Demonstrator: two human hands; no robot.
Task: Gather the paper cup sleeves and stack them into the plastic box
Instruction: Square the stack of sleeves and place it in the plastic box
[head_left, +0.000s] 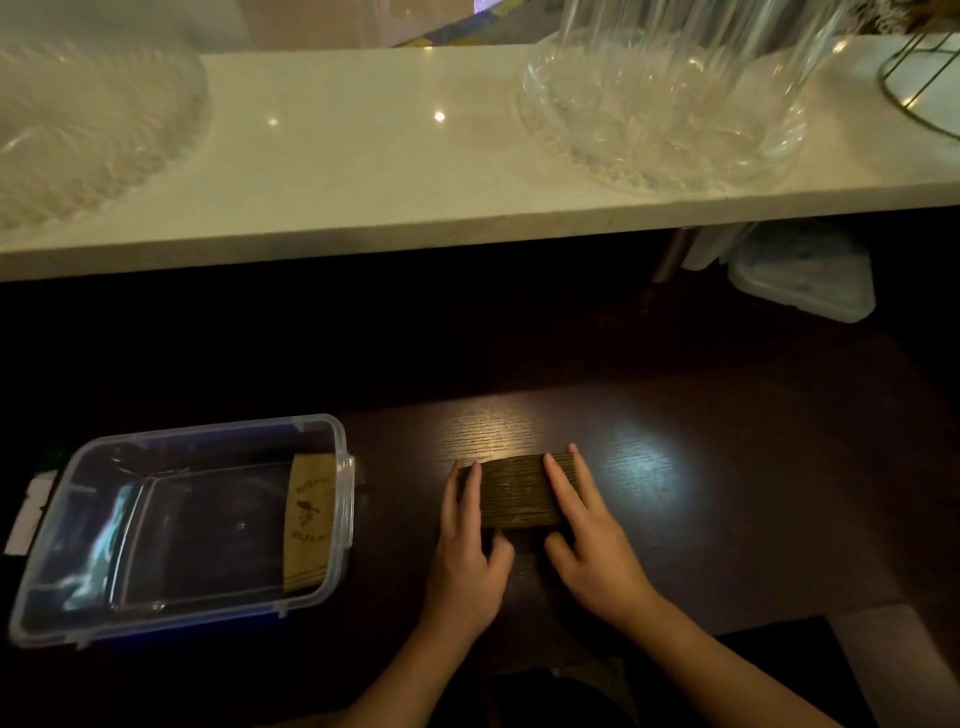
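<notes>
Head view, dim light. Dark wood-grain desk (675, 467) below a pale raised counter (363, 156). On the desk, a bunch of flattened paper cup sleeves (517, 493), brown, ribbed, edges lined up into one block, lying well apart from the plastic box (340, 467) to its left. Left hand (467, 551) pressed against the block's left end, right hand (592, 545) against its right end; fingers (563, 488) of both laid flat over the top, thumbs tucked at the near edge. Squeezing from both sides, block pinched between the palms; cannot tell whether lifted or resting on the desk.

Plastic box clear, lid off, blue trim at the rim, mostly empty. One stack of sleeves in box (309, 525) standing on edge against its right wall, printed logo facing up.

Counter carrying a clear glass dish (665, 130) on the right and a ribbed clear cover (88, 130) on the left. A lidded white container (800, 275) in shadow under the counter.

Handling guess: thin corrugated card, very light, stiff across the ribs but springy when flat, loose pieces likely to fan out or slide. Best held at both short ends with steady inward pressure, thumbs under, fingers on top, kept squared. Likely step: carrying the block leftward and setting it beside the stack already in the box.
</notes>
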